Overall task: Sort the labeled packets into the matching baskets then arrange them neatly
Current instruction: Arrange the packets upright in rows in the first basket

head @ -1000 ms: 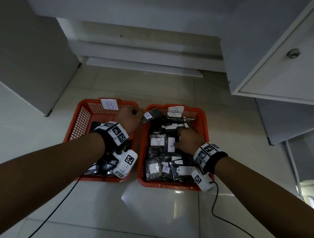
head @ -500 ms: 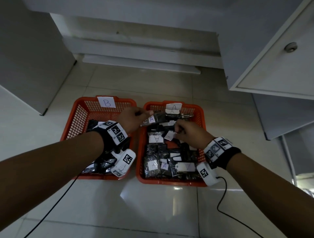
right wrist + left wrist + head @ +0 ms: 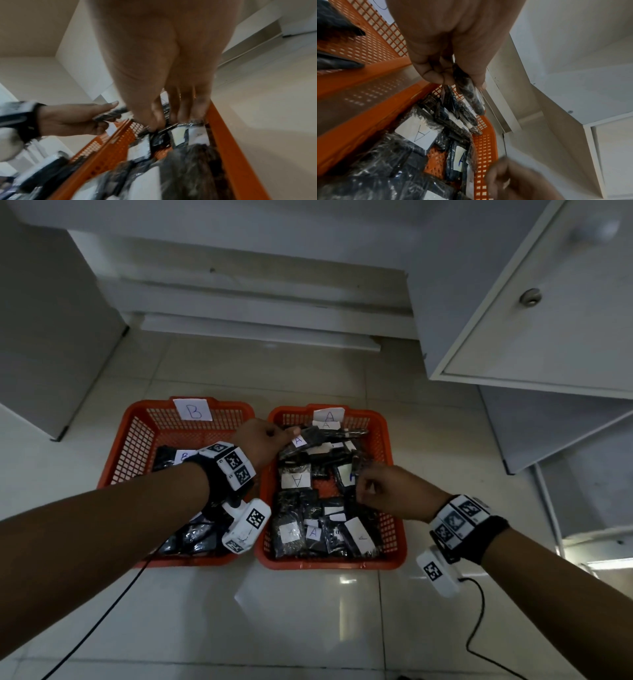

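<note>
over the right basket (image 3: 394,563) tagged "a", my left hand (image 3: 260,440) pinches an "a" packet (image 3: 310,437); my right hand (image 3: 394,491) pinches another packet (image 3: 347,477), lettering unclear; the left basket (image 3: 137,440) reads "b".

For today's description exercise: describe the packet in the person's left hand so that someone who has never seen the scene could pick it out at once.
Two orange baskets stand side by side on the tiled floor; take the basket labelled A, on the right. Over its far left corner, the left hand pinches a dark packet with a white A label. Unlike its neighbours lying in the basket, it is lifted clear.
</note>
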`<state>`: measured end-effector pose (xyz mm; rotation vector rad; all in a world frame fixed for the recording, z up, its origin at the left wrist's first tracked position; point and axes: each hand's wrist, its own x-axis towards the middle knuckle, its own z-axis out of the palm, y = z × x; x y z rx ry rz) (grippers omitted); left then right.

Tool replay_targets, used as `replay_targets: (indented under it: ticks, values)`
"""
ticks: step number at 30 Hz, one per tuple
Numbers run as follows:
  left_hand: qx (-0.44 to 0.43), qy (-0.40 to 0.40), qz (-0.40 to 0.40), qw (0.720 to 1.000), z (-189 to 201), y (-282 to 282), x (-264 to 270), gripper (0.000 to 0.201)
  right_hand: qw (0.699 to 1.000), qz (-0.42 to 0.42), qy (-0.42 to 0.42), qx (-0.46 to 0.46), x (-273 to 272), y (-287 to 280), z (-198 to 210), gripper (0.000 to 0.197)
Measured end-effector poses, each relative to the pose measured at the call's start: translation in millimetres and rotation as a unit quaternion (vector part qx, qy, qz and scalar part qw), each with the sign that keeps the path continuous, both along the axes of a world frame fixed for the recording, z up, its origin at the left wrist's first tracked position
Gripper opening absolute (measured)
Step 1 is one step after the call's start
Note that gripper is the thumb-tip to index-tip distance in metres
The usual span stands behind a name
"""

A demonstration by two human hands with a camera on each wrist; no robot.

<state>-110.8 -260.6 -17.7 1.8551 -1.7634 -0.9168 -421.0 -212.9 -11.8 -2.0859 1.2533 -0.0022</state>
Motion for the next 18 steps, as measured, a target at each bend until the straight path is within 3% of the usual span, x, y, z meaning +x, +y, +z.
replay_targets:
  ticks: [3, 5, 9, 12, 18]
  values:
    - [-0.011, -0.01, 0.005, 1.0, -1.1, 0.5, 5.3, 0.066, 0.988, -0.054, 0.05, -0.133, 3.8, -25.6, -10.1, 0.012]
    - [-0.009, -0.021, 0.012, 1.0, -1.1, 2.0, 11.1, 0.065, 0.978, -0.048, 0.104, -0.173, 7.3, -42.9, -14.6, 0.029]
    - [-0.023, -0.013, 0.03, 0.999, 1.9, 9.2, 25.5, 0.058, 0.966, -0.004, 0.211, -0.151, 18.9, -61.6, -21.7, 0.061]
    - [-0.02, -0.037, 0.049, 0.998, 4.2, 14.2, 36.2, 0.057, 0.954, 0.014, 0.257, -0.155, 21.4, -64.1, -28.1, 0.07]
    - [-0.017, -0.037, 0.07, 0.997, -4.8, 12.0, 46.2, 0.062, 0.979, -0.04, 0.139, -0.141, 7.7, -57.4, -17.3, 0.067]
